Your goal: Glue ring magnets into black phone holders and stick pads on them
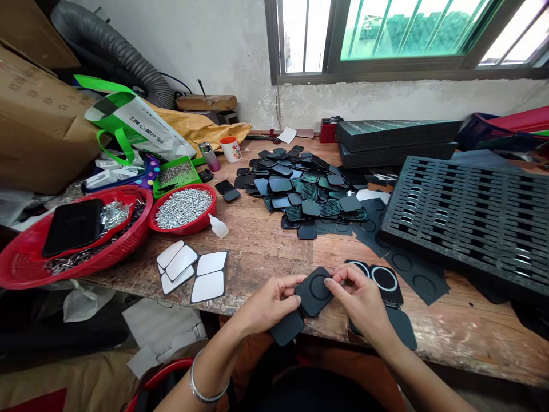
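My left hand grips a black two-panel folding piece, thumb on top and fingers behind. Its upper panel bears a raised ring outline, and its lower panel hangs open toward the table's front edge. With thumb and fingers pinched together, my right hand presses on the right edge of the ringed panel. Partly hidden under my right hand lie similar open folding pieces, one showing a white ring set in a meshed panel. White-faced panels with dark borders lie on the table to the left.
A heap of black folding pieces covers the table's middle. To the right stand a slotted black foam tray and dark sheets with ring outlines. Red baskets of metal parts, a small white bottle and a cup sit left.
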Tool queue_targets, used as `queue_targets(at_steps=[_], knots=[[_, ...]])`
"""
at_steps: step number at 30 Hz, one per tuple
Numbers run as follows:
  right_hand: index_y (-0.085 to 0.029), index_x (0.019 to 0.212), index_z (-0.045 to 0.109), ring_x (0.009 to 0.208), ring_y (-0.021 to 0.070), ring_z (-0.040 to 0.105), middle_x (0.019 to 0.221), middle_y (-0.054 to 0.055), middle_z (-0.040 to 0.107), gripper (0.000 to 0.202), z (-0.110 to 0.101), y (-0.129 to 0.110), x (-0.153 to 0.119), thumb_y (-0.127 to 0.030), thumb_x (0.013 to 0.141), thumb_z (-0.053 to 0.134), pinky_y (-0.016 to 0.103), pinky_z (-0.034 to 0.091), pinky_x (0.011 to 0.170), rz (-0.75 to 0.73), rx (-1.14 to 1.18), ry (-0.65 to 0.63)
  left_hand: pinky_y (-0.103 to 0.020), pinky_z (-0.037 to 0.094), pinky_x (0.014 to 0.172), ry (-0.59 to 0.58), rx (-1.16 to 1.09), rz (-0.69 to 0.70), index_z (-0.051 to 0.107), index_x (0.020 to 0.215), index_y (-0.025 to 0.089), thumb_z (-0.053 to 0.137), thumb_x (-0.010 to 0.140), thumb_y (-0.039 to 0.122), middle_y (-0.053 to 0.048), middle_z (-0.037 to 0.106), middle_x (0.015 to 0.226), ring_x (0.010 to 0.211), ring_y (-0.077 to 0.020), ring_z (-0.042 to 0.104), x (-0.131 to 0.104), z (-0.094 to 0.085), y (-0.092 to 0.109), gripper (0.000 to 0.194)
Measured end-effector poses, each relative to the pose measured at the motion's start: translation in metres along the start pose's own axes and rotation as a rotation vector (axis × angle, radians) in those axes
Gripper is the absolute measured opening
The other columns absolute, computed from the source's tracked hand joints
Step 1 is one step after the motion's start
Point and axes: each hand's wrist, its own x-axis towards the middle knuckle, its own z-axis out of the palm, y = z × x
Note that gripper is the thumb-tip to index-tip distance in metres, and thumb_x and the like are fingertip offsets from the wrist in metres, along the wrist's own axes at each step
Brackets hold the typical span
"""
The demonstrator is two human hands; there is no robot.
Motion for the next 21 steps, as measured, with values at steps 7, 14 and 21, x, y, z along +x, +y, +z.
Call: queue_targets(at_steps=[7,14,21], knots=[[-0.024,0.091,0.055,0.061,0.0170,0.048,0.079,0.003,0.054,0.040,-0.008,-0.002,0.001,-0.046,0.064,0.076,0.030,0.037,0.059,-0.061,-0.384,0.126,-0.021,0.047,0.061,0.052,0.014,0.038,0.049,0.134,0.019,0.056,0.084,0.025,-0.005,0.069,0.088,0.068,-0.0138,0.062,-0.005,0.003,-0.002,0.051],[-0.021,0.062,0.052,0.052,0.0119,0.045,0.056,-0.002,0.047,0.035,0.017,-0.005,-0.007,-0.047,0.086,0.053,0.024,0.033,0.048,-0.008,-0.060,-0.205,-0.024,0.049,0.067,-0.010,-0.022,0.040,0.046,0.137,0.022,0.057,0.086,0.028,-0.006,0.069,0.094,0.077,-0.0164,0.064,-0.018,0.003,-0.015,0.053],[-0.019,0.075,0.056,0.038,0.0099,0.046,0.054,-0.001,0.054,0.039,0.025,-0.011,-0.012,-0.054,0.089,0.044,0.022,0.034,0.038,0.154,0.123,-0.102,-0.026,0.051,0.064,-0.046,-0.103,-0.178,0.053,0.130,0.020,0.063,0.083,0.031,-0.010,0.070,0.101,0.071,-0.0173,0.068,-0.120,-0.070,-0.042,0.050]])
